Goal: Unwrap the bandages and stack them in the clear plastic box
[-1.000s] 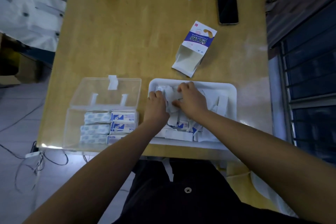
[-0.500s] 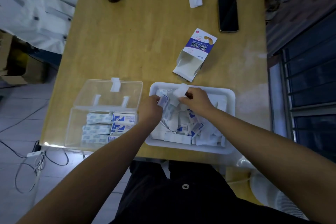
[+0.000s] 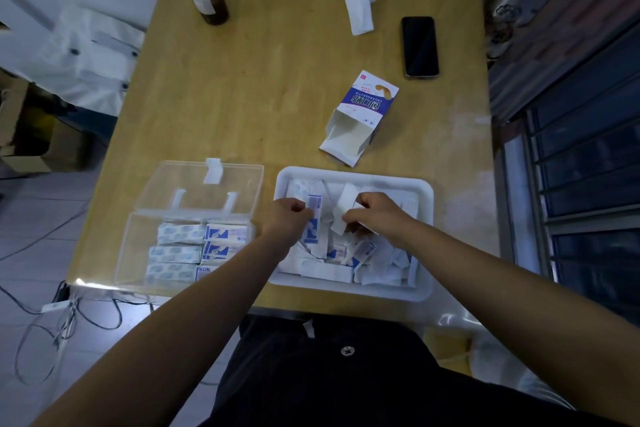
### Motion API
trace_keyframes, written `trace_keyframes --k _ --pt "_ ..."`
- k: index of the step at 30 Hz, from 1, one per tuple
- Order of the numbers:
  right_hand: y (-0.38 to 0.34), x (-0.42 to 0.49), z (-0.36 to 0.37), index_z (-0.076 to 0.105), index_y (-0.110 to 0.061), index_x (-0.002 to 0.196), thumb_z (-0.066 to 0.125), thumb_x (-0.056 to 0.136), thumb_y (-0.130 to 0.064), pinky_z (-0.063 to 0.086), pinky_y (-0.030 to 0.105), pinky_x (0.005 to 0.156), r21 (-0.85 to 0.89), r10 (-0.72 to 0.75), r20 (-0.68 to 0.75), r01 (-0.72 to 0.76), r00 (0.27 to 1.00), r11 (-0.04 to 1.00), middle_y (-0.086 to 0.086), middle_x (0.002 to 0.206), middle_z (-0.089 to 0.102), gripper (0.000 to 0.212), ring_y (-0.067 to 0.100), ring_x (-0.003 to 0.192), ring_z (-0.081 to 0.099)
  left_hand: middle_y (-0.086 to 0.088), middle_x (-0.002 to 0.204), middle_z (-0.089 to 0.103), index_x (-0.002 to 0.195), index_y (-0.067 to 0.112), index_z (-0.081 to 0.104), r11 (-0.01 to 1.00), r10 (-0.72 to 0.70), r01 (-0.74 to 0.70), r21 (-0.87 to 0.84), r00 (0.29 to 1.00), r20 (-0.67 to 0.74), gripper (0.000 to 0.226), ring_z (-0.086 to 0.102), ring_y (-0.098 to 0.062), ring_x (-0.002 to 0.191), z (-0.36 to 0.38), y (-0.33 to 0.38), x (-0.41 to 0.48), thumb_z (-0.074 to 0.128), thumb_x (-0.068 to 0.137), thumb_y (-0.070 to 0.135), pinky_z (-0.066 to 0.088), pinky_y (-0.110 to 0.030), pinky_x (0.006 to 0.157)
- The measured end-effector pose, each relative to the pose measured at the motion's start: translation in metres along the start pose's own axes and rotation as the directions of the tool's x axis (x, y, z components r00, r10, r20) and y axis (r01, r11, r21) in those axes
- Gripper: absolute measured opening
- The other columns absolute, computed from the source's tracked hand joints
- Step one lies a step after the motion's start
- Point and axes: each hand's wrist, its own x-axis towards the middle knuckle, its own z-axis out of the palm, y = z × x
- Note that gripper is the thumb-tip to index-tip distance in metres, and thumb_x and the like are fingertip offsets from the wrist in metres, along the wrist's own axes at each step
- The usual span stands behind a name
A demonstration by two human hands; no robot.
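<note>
Presently the bandage (image 3: 313, 218) hangs over the white tray (image 3: 426, 191), pinched in the left hand (image 3: 291, 215); the right hand (image 3: 377, 215) pinches a white wrapper flap (image 3: 343, 210). Tugging hard might tear it, or drop it short of the clear plastic box (image 3: 138, 246).

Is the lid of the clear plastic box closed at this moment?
No, the clear plastic box has its lid swung open behind it, and the stacked bandages inside lie uncovered.

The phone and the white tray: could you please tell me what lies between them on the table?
In the head view, an opened bandage carton lies on its side between the phone and the white tray, its open end toward the tray.
</note>
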Motion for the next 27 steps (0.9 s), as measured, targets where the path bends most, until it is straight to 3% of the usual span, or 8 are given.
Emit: trace_keyframes --k 2,6,8,10,13,18,23,27 --pt "0.002 -0.001 -0.001 0.061 0.007 0.108 0.065 0.083 -0.005 0.056 0.032 0.066 0.003 -0.026 -0.024 0.026 0.999 1.0 0.027 0.101 0.068 0.028 0.023 0.072 0.065 -0.008 0.065 0.06 0.064 0.011 0.064 0.997 0.037 -0.04 0.069 0.999 0.038 0.021 0.057 -0.024 0.066 0.003 -0.002 -0.003 0.061 0.085 0.011 0.054 -0.043 0.07" --pt "0.007 -0.003 -0.001 0.055 0.007 0.092 0.066 0.077 -0.016 0.045 0.032 0.062 -0.157 -0.103 -0.134 0.082 0.986 0.984 0.018 0.081 0.056 0.029 0.019 0.072 0.054 -0.004 0.095 0.063 0.101 0.014 0.07 0.899 0.26 -0.2 0.389 0.959 -0.109 0.021 0.061 -0.018 0.08 0.009 0.001 -0.009 0.063 0.086 0.027 0.05 -0.031 0.072" --pt "0.004 -0.004 0.002 0.046 -0.008 0.076 0.068 0.077 -0.018 0.034 0.029 0.057 -0.268 -0.19 -0.177 0.138 0.966 0.954 0.006 0.072 0.044 0.024 0.016 0.067 0.045 0.001 0.088 0.064 0.093 0.017 0.068 0.926 0.301 -0.27 0.266 0.95 -0.084 0.027 0.06 -0.015 0.077 0.014 0.008 -0.016 0.06 0.088 0.042 0.046 -0.029 0.069" --pt "0.0 -0.006 0.007 0.04 -0.014 0.069 0.068 0.079 -0.018 0.03 0.028 0.053 -0.376 -0.279 -0.164 0.202 0.946 0.904 0.003 0.066 0.045 0.03 0.015 0.061 0.043 -0.002 0.076 0.067 0.084 0.014 0.069 0.979 0.198 -0.201 0.021 0.975 0.098 0.044 0.06 -0.016 0.07 0.021 0.018 -0.024 0.057 0.086 0.056 0.05 -0.037 0.069" --pt "-0.003 -0.006 0.012 0.042 -0.018 0.064 0.066 0.083 -0.023 0.035 0.031 0.056 -0.439 -0.365 -0.113 0.283 0.924 0.853 0.003 0.066 0.055 0.031 0.016 0.062 0.049 -0.013 0.072 0.069 0.079 0.009 0.072 0.975 0.221 -0.215 -0.054 0.968 0.123 0.043 0.063 -0.022 0.067 0.027 0.022 -0.027 0.06 0.085 0.05 0.055 -0.043 0.072" --pt "-0.002 -0.005 0.0 0.048 -0.013 0.065 0.071 0.085 -0.028 0.033 0.026 0.056 -0.325 -0.362 -0.05 0.327 0.931 0.887 -0.001 0.062 0.048 0.034 0.01 0.057 0.045 -0.013 0.073 0.064 0.087 0.0 0.064 0.959 0.099 -0.075 -0.272 0.992 0.075 0.032 0.06 -0.022 0.063 0.024 0.022 -0.019 0.044 0.101 0.02 0.053 -0.032 0.063" --pt "-0.004 -0.009 -0.012 0.068 -0.007 0.096 0.05 0.098 -0.019 0.046 0.026 0.069 0.003 -0.261 -0.077 0.262 0.962 0.965 0.006 0.088 0.068 0.021 0.013 0.077 0.06 -0.012 0.08 0.066 0.094 0.002 0.067 0.967 0.071 -0.06 -0.247 0.997 0.035 0.023 0.062 -0.02 0.066 0.014 0.015 -0.01 0.047 0.099 0.014 0.053 -0.026 0.058" --pt "-0.004 -0.008 -0.014 0.068 -0.009 0.102 0.033 0.101 -0.013 0.045 0.025 0.065 0.227 -0.134 0.045 0.12 0.99 0.966 0.003 0.076 0.061 0.035 0.014 0.068 0.054 -0.015 0.087 0.069 0.101 0.004 0.068 0.978 0.077 -0.064 -0.2 0.995 0.057 0.018 0.067 -0.023 0.072 0.012 0.01 -0.005 0.052 0.096 0.012 0.057 -0.03 0.062"
